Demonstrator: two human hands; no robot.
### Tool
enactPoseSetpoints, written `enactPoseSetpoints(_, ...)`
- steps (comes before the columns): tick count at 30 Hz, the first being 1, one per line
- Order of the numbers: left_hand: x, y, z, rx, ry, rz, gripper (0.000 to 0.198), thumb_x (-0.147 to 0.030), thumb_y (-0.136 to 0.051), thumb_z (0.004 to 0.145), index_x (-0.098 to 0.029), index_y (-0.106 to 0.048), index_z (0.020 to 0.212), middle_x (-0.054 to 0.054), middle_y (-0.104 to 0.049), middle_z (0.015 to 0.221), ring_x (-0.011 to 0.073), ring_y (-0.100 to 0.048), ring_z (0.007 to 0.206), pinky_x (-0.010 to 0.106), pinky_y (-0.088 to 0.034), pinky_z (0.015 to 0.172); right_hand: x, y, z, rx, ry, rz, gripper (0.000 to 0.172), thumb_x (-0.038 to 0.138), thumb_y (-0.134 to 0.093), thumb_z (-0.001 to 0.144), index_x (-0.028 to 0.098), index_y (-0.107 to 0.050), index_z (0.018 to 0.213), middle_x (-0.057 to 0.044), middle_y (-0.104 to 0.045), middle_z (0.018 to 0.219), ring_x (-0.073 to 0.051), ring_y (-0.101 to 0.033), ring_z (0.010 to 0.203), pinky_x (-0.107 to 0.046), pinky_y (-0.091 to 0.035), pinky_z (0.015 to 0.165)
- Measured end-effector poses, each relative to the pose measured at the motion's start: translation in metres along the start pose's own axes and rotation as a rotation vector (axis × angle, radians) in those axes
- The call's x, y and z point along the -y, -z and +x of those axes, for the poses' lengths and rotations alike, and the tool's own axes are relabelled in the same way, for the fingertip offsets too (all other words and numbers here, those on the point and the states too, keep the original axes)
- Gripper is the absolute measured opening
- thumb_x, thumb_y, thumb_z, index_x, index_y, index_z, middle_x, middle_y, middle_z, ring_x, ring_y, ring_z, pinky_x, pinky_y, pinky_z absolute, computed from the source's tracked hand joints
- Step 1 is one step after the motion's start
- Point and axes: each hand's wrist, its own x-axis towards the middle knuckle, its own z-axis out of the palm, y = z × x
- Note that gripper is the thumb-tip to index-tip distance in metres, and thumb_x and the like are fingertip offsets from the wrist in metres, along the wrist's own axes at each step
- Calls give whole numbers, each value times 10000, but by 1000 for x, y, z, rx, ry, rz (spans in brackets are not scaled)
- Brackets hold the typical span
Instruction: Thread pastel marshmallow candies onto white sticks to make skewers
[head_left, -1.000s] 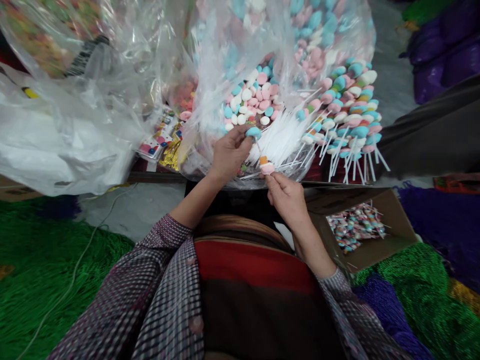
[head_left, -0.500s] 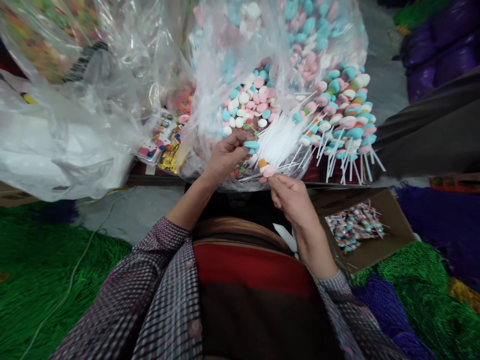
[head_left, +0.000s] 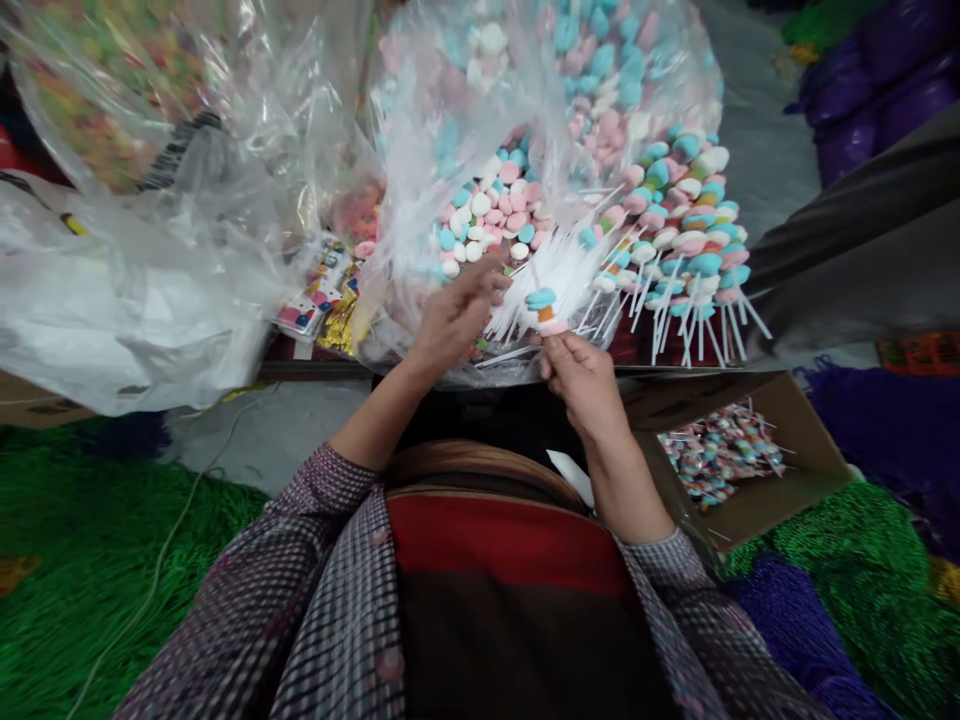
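Note:
My right hand [head_left: 581, 378] pinches a white stick that carries a pink, an orange and a blue sweet [head_left: 543, 308] stacked at its top. My left hand [head_left: 454, 315] hovers just left of that skewer, fingers loosely spread and smeared by motion, with nothing visible in them. Both hands are at the mouth of a clear plastic bag [head_left: 420, 150] holding loose pink, blue and white sweets [head_left: 491, 210] and a bundle of bare white sticks [head_left: 555, 270]. To the right lies a heap of finished sweet skewers [head_left: 686, 235].
A cardboard box [head_left: 757, 500] at my right holds wrapped skewers [head_left: 720, 462]. Crumpled clear and white plastic bags [head_left: 142, 260] fill the left. Green tinsel [head_left: 82, 560] covers the floor at left, green and purple tinsel [head_left: 840, 590] at right. A dark cloth [head_left: 862, 250] lies at right.
The blue sweet went from my left hand's fingers onto the stick in my right hand, above the orange piece. My left hand has let go and opened.

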Motion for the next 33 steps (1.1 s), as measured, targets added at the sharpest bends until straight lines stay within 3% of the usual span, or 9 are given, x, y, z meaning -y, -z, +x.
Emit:
enactPoseSetpoints(3,12,4,31,-79,-29,312,215,-232,-560,960,-239,-736,1082,85,-729,1044,280,-644,1148,487,-470,1081,3,3,-4,-52,-71,208,466,635,-743,801,186,-711,921,89,-477,550,-50,-276,432,-236,-179,447)
enactPoseSetpoints(6,27,0,59,-34,-47,516,142,-214,-587,919,-188,-686,821,148,-707,1013,378,-558,1258,591,-354,1154,6,4,-7,-98,-65,270,456,622,-768,787,189,-702,911,91,-474,540,-45,-284,425,-228,-172,432)
enactPoseSetpoints(10,37,-3,72,38,-50,595,162,-208,-576,907,-177,-629,757,172,-694,1033,407,-522,1288,637,-301,1165,3,7,-8,-127,-48,310,458,609,-802,765,177,-706,886,90,-484,528,-37,-285,416,-220,-160,418)
enactPoseSetpoints(14,27,2,70,55,11,635,168,-223,-562,923,-200,-636,774,188,-694,1080,414,-532,1288,650,-301,1144,-2,9,-7,-118,-51,346,463,610,-817,755,172,-707,857,93,-474,510,-30,-283,408,-210,-159,414)
enactPoseSetpoints(18,16,-6,65,56,-63,642,153,-224,-528,941,-219,-675,897,180,-714,1086,399,-552,1250,651,-314,1134,-5,6,-6,-113,-54,343,473,631,-808,752,181,-702,853,97,-466,505,-32,-276,409,-208,-164,413)
enactPoseSetpoints(26,33,-29,64,126,-93,625,161,-109,-560,855,-209,-674,908,116,-725,913,368,-607,1158,596,-344,1121,-10,1,-5,-110,-80,305,489,660,-768,762,188,-690,864,97,-453,512,-44,-276,418,-221,-167,418)
enactPoseSetpoints(30,26,-18,58,126,-69,595,127,-137,-642,806,-223,-691,886,90,-731,896,336,-630,1078,547,-391,1085,-11,2,-6,-96,-86,294,477,649,-757,782,185,-693,873,95,-453,517,-47,-278,424,-224,-162,426)
enactPoseSetpoints(33,15,-3,47,49,43,342,80,-217,-679,829,-243,-693,903,50,-737,872,258,-656,955,443,-476,976,-12,3,-7,-29,-71,229,492,669,-712,821,183,-710,893,91,-454,512,-54,-278,428,-229,-167,432)
